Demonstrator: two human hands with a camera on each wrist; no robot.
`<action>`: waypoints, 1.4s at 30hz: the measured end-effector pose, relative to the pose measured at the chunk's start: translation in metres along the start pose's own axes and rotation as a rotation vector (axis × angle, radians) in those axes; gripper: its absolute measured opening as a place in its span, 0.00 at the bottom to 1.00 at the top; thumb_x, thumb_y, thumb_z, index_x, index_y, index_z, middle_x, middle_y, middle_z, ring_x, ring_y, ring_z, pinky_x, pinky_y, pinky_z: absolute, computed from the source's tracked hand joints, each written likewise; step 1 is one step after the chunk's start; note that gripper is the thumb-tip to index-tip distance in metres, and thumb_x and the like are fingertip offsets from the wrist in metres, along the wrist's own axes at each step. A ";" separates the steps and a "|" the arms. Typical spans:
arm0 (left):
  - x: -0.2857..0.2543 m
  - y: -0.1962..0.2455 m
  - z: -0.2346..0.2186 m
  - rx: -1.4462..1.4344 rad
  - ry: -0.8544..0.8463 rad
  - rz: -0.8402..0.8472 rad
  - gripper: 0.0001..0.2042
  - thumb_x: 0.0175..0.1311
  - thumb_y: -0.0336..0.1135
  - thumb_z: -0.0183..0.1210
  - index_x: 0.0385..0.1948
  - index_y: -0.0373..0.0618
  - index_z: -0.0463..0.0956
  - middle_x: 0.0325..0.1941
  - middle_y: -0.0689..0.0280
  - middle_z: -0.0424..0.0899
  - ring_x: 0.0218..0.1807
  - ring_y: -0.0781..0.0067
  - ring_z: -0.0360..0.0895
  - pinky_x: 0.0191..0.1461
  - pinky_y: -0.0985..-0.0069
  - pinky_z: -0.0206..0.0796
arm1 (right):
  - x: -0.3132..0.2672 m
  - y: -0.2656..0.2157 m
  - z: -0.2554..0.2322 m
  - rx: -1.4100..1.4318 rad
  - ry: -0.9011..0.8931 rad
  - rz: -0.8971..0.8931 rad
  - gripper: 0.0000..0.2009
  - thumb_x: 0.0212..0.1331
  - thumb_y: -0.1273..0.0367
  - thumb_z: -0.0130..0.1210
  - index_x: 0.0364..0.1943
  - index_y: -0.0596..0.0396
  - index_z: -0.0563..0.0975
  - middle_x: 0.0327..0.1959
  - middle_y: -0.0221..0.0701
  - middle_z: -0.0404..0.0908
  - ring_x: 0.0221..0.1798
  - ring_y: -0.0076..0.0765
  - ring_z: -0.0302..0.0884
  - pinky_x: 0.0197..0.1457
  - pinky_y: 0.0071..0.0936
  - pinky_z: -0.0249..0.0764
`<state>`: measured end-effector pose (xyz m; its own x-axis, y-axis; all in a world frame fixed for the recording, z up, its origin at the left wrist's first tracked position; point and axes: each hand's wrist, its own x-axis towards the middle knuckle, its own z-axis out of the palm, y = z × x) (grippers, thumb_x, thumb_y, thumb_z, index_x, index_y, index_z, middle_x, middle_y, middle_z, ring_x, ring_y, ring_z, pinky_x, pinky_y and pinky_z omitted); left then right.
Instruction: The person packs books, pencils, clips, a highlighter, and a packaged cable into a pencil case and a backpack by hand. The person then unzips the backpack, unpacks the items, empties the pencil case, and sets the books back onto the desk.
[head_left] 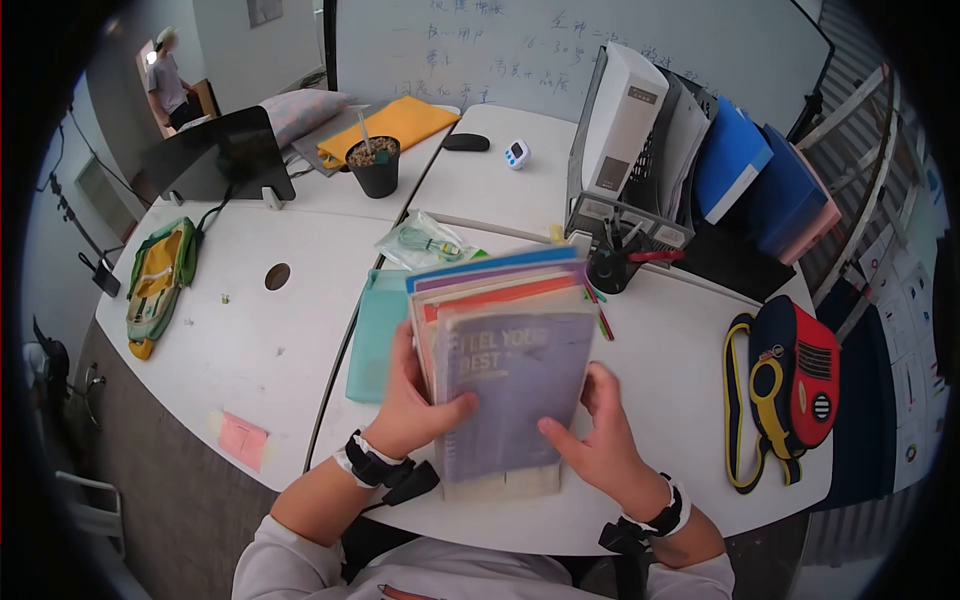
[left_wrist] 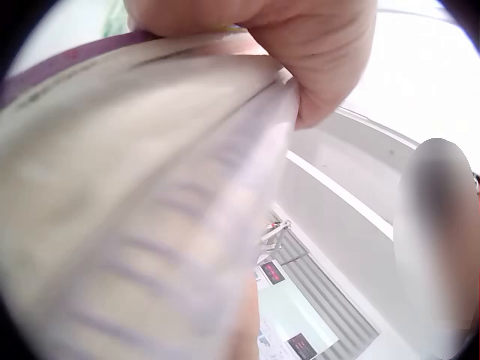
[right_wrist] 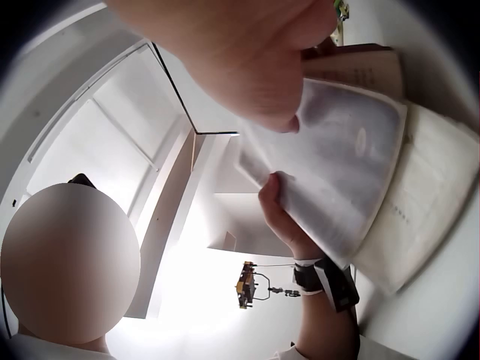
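Observation:
Both hands hold a stack of several books (head_left: pixel 515 390), tilted up over the front of the white table. The front book has a greyish-purple cover with pale lettering, "FEEL YOUR BEST"; blue, purple and orange-red edges show behind it. My left hand (head_left: pixel 415 415) grips the stack's left side, thumb on the front cover and fingers behind. At the right side, my right hand (head_left: pixel 605 440) has its thumb at the cover and its fingers along the edge. In the right wrist view, a cream-coloured book (right_wrist: pixel 420 195) sticks out beyond the front one.
A teal folder (head_left: pixel 375 350) lies left of the books, a clear packet (head_left: pixel 425 240) behind them. Pen holder (head_left: pixel 608 270) and file rack (head_left: pixel 630 215) stand behind right. A red and navy bag (head_left: pixel 800 380) lies right; a potted plant (head_left: pixel 375 172) and green pouch (head_left: pixel 160 275) are left.

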<state>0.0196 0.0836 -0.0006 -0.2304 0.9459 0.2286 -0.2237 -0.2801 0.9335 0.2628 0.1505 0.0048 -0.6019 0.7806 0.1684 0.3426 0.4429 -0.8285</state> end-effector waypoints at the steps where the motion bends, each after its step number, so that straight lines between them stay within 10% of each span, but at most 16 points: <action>1: 0.000 0.007 0.001 0.004 -0.002 -0.002 0.47 0.46 0.25 0.68 0.69 0.43 0.46 0.64 0.57 0.67 0.67 0.65 0.67 0.69 0.61 0.62 | 0.002 -0.005 0.003 0.148 0.085 -0.130 0.33 0.59 0.66 0.66 0.62 0.63 0.59 0.58 0.47 0.67 0.62 0.47 0.70 0.63 0.39 0.69; 5: -0.004 0.018 0.001 0.075 -0.127 0.389 0.49 0.39 0.25 0.70 0.68 0.46 0.48 0.64 0.59 0.66 0.68 0.65 0.66 0.69 0.64 0.61 | 0.001 -0.001 0.007 0.372 0.241 -0.435 0.47 0.50 0.72 0.71 0.70 0.62 0.49 0.63 0.42 0.63 0.67 0.42 0.65 0.71 0.42 0.61; 7: -0.009 0.022 -0.014 0.705 -0.487 0.426 0.52 0.36 0.26 0.73 0.68 0.45 0.47 0.64 0.59 0.66 0.67 0.65 0.66 0.68 0.64 0.62 | -0.005 0.003 0.013 0.373 0.267 -0.448 0.48 0.48 0.72 0.72 0.70 0.61 0.49 0.64 0.43 0.62 0.68 0.42 0.63 0.72 0.43 0.59; 13: -0.043 -0.004 0.002 0.443 -0.222 0.266 0.57 0.38 0.34 0.76 0.71 0.41 0.42 0.65 0.55 0.67 0.69 0.59 0.67 0.71 0.64 0.59 | -0.023 0.034 0.014 0.070 0.096 -0.346 0.50 0.45 0.72 0.73 0.70 0.59 0.50 0.67 0.43 0.57 0.72 0.43 0.57 0.73 0.42 0.56; 17: -0.054 -0.003 0.018 0.323 -0.148 0.277 0.59 0.41 0.30 0.78 0.72 0.45 0.39 0.66 0.56 0.62 0.71 0.62 0.62 0.73 0.61 0.56 | -0.019 0.018 0.038 0.476 0.144 -0.265 0.48 0.45 0.70 0.72 0.69 0.61 0.52 0.67 0.45 0.56 0.74 0.45 0.51 0.74 0.41 0.53; 20: -0.052 0.012 0.019 1.132 -0.235 0.343 0.44 0.44 0.28 0.77 0.65 0.37 0.60 0.63 0.55 0.73 0.68 0.63 0.68 0.69 0.64 0.61 | -0.016 0.008 0.022 0.308 0.104 -0.304 0.48 0.46 0.70 0.69 0.71 0.62 0.49 0.69 0.47 0.54 0.74 0.49 0.52 0.76 0.42 0.51; 24: -0.047 0.006 0.017 0.577 -0.170 0.148 0.35 0.46 0.26 0.76 0.59 0.36 0.68 0.56 0.57 0.80 0.59 0.63 0.76 0.63 0.68 0.68 | -0.016 0.003 -0.056 -0.176 0.048 -0.326 0.45 0.42 0.74 0.63 0.71 0.61 0.55 0.72 0.50 0.55 0.77 0.58 0.50 0.79 0.46 0.46; 27: -0.049 0.001 0.020 0.423 -0.028 0.114 0.34 0.47 0.25 0.75 0.58 0.36 0.67 0.54 0.58 0.81 0.52 0.64 0.80 0.58 0.71 0.71 | -0.027 0.043 -0.137 -0.731 0.578 -0.077 0.44 0.45 0.69 0.67 0.70 0.59 0.59 0.73 0.49 0.57 0.78 0.57 0.48 0.79 0.49 0.48; 31: -0.050 0.001 0.019 0.404 0.011 0.048 0.35 0.47 0.26 0.76 0.58 0.37 0.65 0.55 0.58 0.80 0.55 0.65 0.78 0.61 0.70 0.70 | -0.053 0.090 -0.212 -1.278 0.826 0.891 0.47 0.48 0.63 0.71 0.72 0.56 0.55 0.73 0.48 0.58 0.76 0.57 0.54 0.75 0.52 0.57; 36: -0.048 0.002 0.016 0.447 0.004 0.107 0.36 0.47 0.28 0.76 0.58 0.37 0.64 0.56 0.58 0.79 0.57 0.66 0.77 0.62 0.70 0.68 | -0.109 0.181 -0.238 -1.088 0.541 0.742 0.17 0.59 0.64 0.63 0.49 0.56 0.75 0.39 0.52 0.82 0.45 0.64 0.80 0.47 0.53 0.75; 42: -0.044 0.006 0.009 0.422 -0.002 0.089 0.38 0.44 0.27 0.78 0.59 0.37 0.65 0.55 0.58 0.80 0.56 0.66 0.78 0.61 0.70 0.69 | -0.104 0.065 -0.124 -0.909 0.398 0.505 0.12 0.57 0.65 0.62 0.40 0.57 0.75 0.30 0.51 0.81 0.37 0.65 0.80 0.38 0.52 0.75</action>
<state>0.0373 0.0418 -0.0021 -0.2294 0.9214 0.3137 0.2045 -0.2694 0.9411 0.4369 0.1527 0.0000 -0.0256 0.9760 0.2161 0.9819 0.0652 -0.1780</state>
